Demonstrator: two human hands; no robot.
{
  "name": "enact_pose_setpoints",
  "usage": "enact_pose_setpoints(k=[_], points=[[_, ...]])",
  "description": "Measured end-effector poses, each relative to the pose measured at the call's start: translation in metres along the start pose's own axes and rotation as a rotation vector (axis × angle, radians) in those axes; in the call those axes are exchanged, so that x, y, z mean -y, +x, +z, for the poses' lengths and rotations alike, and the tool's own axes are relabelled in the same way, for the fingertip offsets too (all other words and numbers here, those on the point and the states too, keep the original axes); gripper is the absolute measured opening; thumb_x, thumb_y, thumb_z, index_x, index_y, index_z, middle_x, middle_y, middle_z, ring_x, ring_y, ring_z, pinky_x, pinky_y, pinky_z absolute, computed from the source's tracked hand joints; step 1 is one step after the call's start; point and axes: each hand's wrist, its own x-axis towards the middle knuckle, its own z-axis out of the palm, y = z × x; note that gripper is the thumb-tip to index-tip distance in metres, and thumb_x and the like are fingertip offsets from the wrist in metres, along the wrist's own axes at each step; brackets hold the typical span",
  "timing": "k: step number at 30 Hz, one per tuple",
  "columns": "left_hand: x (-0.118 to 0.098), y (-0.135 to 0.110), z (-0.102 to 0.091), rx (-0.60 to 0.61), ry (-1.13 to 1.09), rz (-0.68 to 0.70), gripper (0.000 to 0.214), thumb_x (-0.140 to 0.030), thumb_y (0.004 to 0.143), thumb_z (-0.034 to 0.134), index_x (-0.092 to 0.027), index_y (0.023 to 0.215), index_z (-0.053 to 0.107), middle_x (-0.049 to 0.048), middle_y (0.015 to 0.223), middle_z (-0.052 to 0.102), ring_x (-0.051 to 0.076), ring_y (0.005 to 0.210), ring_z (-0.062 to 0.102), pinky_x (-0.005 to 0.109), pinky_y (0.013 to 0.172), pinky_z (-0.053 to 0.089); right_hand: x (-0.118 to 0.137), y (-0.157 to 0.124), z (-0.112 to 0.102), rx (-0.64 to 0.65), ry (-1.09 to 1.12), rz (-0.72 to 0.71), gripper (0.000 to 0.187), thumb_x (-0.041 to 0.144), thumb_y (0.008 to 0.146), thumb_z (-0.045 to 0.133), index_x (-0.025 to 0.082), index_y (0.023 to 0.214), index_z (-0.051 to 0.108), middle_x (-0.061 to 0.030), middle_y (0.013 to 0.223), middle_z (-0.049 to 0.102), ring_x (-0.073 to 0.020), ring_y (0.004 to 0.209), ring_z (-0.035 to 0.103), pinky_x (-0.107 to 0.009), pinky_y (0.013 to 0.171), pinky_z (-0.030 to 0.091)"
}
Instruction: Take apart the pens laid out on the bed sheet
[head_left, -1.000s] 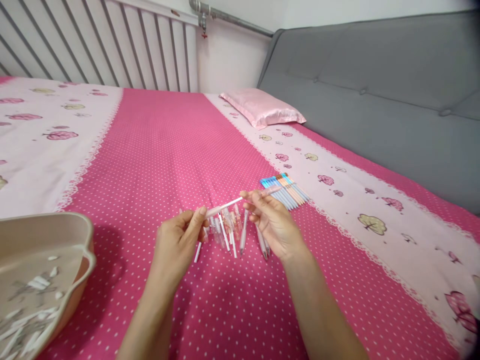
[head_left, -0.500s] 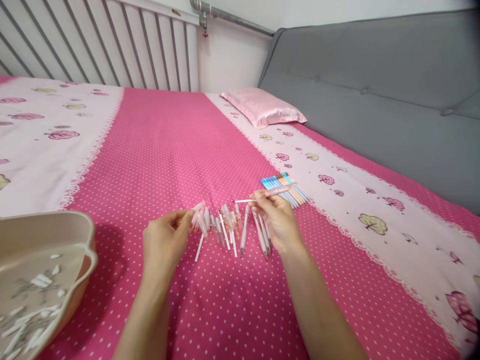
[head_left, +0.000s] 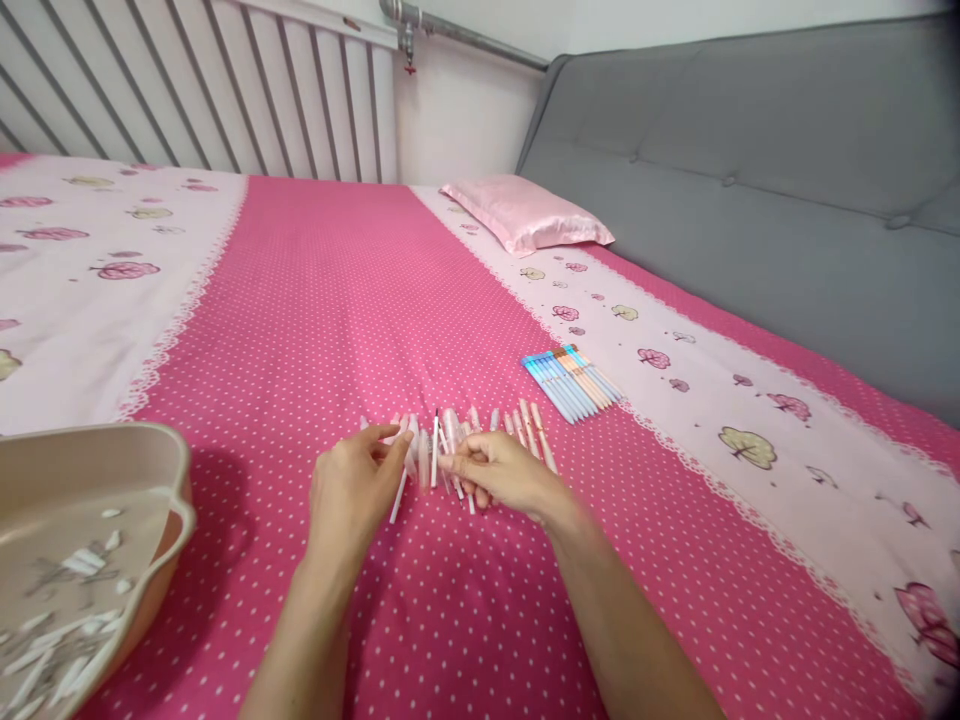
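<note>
Clear and pink pen barrels [head_left: 413, 452] lie in a loose row on the polka-dot bedspread, with thin white refills [head_left: 398, 497] among them. At the left end of this row is my left hand [head_left: 351, 488], thumb and forefinger apart beside the barrels, nothing visible between them. My right hand [head_left: 510, 476] is over the middle of the row, fingers pinched at a white pen refill [head_left: 435, 455] with a dark tip pointing away from me. Several pink pens [head_left: 531, 432] lie just beyond the right hand. The undersides of both hands are hidden.
Blue and peach pens [head_left: 571, 384] lie side by side farther right. A beige basin [head_left: 161, 450] with white pieces [head_left: 84, 560] inside stands at the left. Behind are a pink pillow [head_left: 525, 213], a grey headboard [head_left: 750, 130] and a white radiator [head_left: 202, 90].
My right hand has moved left from the pink pens to the middle of the row, and the pen barrel it carried is out of it. My left hand has shifted slightly right and loosened from a pink piece.
</note>
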Motion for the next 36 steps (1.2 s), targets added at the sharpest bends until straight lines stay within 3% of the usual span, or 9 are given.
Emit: enact_pose_setpoints(k=[6, 9, 11, 15, 22, 26, 31, 34, 36], points=[[-0.003, -0.003, -0.005, 0.0, -0.023, -0.02, 0.043, -0.052, 0.075, 0.051, -0.02, 0.098, 0.07, 0.0043, 0.073, 0.071, 0.023, 0.068, 0.064, 0.028, 0.059, 0.04, 0.011, -0.011, -0.004, -0.286, -0.527, -0.019, 0.037, 0.051, 0.084, 0.049, 0.019, 0.085, 0.067, -0.0027, 0.068, 0.064, -0.0141, 0.063, 0.06, -0.023, 0.058, 0.038], [-0.004, -0.004, -0.008, -0.008, -0.023, -0.03, 0.044, -0.052, 0.074, 0.052, -0.02, 0.097, 0.07, 0.0047, 0.074, 0.071, 0.023, 0.069, 0.064, 0.029, 0.061, 0.041, 0.01, -0.013, -0.015, -0.491, -0.76, 0.147, 0.03, 0.042, 0.084, 0.052, 0.018, 0.078, 0.068, -0.0074, 0.075, 0.067, -0.019, 0.073, 0.062, -0.027, 0.064, 0.039], [-0.005, -0.004, -0.008, -0.009, -0.024, -0.028, 0.043, -0.052, 0.074, 0.052, -0.02, 0.097, 0.07, 0.0042, 0.073, 0.071, 0.023, 0.069, 0.064, 0.029, 0.061, 0.041, 0.006, -0.01, -0.02, -0.52, -0.837, 0.255, 0.029, 0.04, 0.082, 0.055, 0.016, 0.07, 0.066, -0.0091, 0.067, 0.066, -0.021, 0.071, 0.062, -0.029, 0.064, 0.04], [-0.005, -0.005, -0.009, -0.007, -0.037, -0.024, 0.041, -0.05, 0.074, 0.053, -0.02, 0.096, 0.07, 0.0031, 0.07, 0.07, 0.022, 0.067, 0.063, 0.029, 0.06, 0.04, -0.009, 0.002, -0.021, -0.45, -0.632, 0.246, 0.031, 0.037, 0.075, 0.063, 0.018, 0.052, 0.06, -0.005, 0.044, 0.057, -0.0173, 0.055, 0.058, -0.029, 0.062, 0.04], [-0.004, -0.006, -0.008, -0.025, -0.058, 0.02, 0.041, -0.052, 0.074, 0.053, -0.021, 0.095, 0.07, 0.0018, 0.065, 0.068, 0.02, 0.058, 0.061, 0.029, 0.056, 0.04, -0.025, 0.012, -0.025, -0.379, -0.431, 0.196, 0.04, 0.031, 0.073, 0.061, 0.019, 0.036, 0.052, -0.0022, 0.038, 0.055, -0.0119, 0.039, 0.051, -0.025, 0.05, 0.04], [-0.007, -0.009, -0.008, -0.019, -0.102, 0.056, 0.041, -0.052, 0.075, 0.054, -0.02, 0.096, 0.07, 0.0025, 0.067, 0.068, 0.02, 0.059, 0.061, 0.029, 0.057, 0.043, -0.015, 0.004, -0.031, -0.376, -0.349, 0.178, 0.032, 0.026, 0.073, 0.058, 0.018, 0.042, 0.057, -0.0008, 0.038, 0.056, -0.0112, 0.039, 0.053, -0.023, 0.047, 0.041], [-0.02, -0.018, 0.001, 0.149, -0.189, 0.233, 0.044, -0.048, 0.071, 0.062, -0.019, 0.104, 0.067, 0.0064, 0.091, 0.071, 0.023, 0.079, 0.064, 0.033, 0.069, 0.049, 0.01, -0.009, -0.028, -0.367, 0.164, 0.037, 0.012, 0.018, 0.071, 0.058, 0.016, 0.06, 0.054, 0.0015, 0.049, 0.059, -0.0077, 0.04, 0.053, -0.017, 0.039, 0.04], [-0.027, -0.023, 0.008, 0.157, -0.173, 0.388, 0.044, -0.039, 0.068, 0.067, -0.021, 0.108, 0.065, 0.0066, 0.101, 0.07, 0.025, 0.09, 0.063, 0.035, 0.077, 0.048, 0.019, -0.011, -0.017, -0.333, 0.361, -0.09, 0.011, 0.022, 0.075, 0.057, 0.016, 0.067, 0.054, 0.0019, 0.052, 0.06, -0.0064, 0.041, 0.054, -0.015, 0.039, 0.039], [-0.029, -0.024, 0.011, 0.142, -0.181, 0.4, 0.037, -0.035, 0.072, 0.064, -0.023, 0.107, 0.065, 0.0044, 0.094, 0.071, 0.022, 0.083, 0.064, 0.033, 0.071, 0.048, 0.022, -0.01, -0.011, -0.31, 0.432, -0.144, 0.013, 0.027, 0.077, 0.058, 0.016, 0.071, 0.054, 0.0014, 0.055, 0.061, -0.0066, 0.043, 0.055, -0.015, 0.041, 0.042]])
